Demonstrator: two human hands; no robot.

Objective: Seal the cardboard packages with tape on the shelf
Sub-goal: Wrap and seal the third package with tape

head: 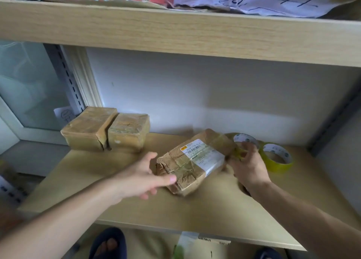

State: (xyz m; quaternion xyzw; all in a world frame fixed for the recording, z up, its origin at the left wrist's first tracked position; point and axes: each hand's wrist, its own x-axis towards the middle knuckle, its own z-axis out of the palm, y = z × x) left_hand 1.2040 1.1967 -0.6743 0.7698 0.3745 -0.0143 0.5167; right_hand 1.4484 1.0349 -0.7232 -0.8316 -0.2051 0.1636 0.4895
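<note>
While on shelf [136,210]: package [192,164] lies tilted.
Left hand [144,177]: fingers spread, thumb touching package end.
Right hand [247,166]: seemingly pinching tape [244,139], blurred.

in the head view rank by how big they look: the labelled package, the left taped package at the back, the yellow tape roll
1. labelled package
2. left taped package, though it sits farther back, so the gap is unsure
3. yellow tape roll, clearly smallest

Creased glossy-taped cardboard package [192,162], matt wood-grain shelf [148,210]
</note>
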